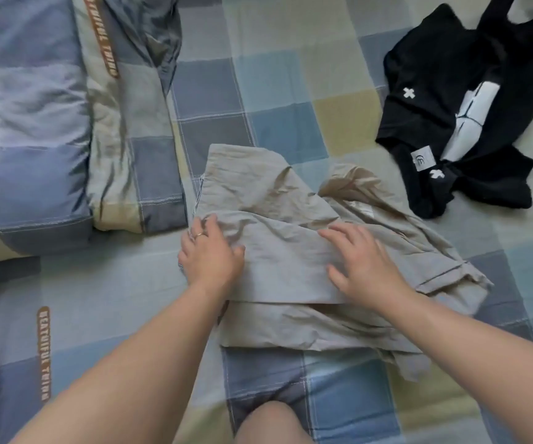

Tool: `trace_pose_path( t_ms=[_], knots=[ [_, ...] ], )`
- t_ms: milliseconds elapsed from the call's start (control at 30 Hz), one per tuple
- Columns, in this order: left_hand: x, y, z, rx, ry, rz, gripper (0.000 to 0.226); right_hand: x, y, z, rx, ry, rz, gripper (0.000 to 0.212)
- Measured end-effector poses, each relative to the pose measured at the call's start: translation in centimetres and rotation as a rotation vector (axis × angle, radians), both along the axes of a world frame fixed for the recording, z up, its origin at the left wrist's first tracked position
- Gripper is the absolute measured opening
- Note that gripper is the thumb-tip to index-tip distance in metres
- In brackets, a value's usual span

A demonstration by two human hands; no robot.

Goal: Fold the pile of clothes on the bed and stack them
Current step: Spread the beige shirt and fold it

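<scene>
Ringed left hand (211, 255); sleeveless forearms

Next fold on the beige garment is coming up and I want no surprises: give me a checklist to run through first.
1. Right hand flat on the beige garment: ok.
2. Left hand holding the garment's left edge: cannot tell; its fingers bend there.
3. Cloth smooth: not ok; creased, and bunched up beyond the right hand.
4. Layers lined up: not ok; the lower layer sticks out at the near edge.
5. Black clothes clear of the fold: ok; they lie apart, unfolded, on the checked sheet.
</scene>
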State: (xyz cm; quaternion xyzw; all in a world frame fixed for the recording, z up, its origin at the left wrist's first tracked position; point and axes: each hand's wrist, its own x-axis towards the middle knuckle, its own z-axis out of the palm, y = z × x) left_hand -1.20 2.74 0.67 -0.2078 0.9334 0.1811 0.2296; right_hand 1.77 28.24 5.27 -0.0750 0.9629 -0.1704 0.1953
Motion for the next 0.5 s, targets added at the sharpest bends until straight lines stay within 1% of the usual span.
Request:
trace_pose_path(
  t_ms=[33, 100, 167, 267, 333, 400, 500],
  knots=[
    [-1.2, -1.3, -0.6, 0.025, -0.004, 0.035, 0.084, -0.8, -1.6, -0.7, 0.003, -0.015, 0.018, 0.067],
    [-3.7, -3.1, -2.0, 0.11, 0.013, 0.089, 0.09, -2.7, -4.3, -2.0, 0.031, -0.109, 0.043, 0.074],
    [-6.4, -3.8, -3.2, 0.197, 0.046, 0.137, 0.084, -4.8, -6.0, -3.6, 0.029, -0.242, 0.03, 0.079],
    [-9.1, -3.6, -4.1, 0.419, 0.032, 0.277, 0.06, -7.7, -6.9, -6.3, 0.0, -0.386, -0.049, 0.081],
    [-9.1, -3.3, -4.6, 0.542, 0.023, 0.308, 0.037, -8.8, -7.0, -7.8, 0.039, -0.461, -0.077, 0.08],
    [-8.1, -3.3, -4.9, 0.597, 0.103, 0.276, 0.021, -9.1, -7.5, -8.9, 0.102, -0.51, -0.081, 0.079],
    [-6.9, -3.6, -5.1, 0.705, 0.231, 0.285, 0.009, -8.5, -8.5, -9.7, 0.16, -0.529, -0.098, 0.08]
  ],
)
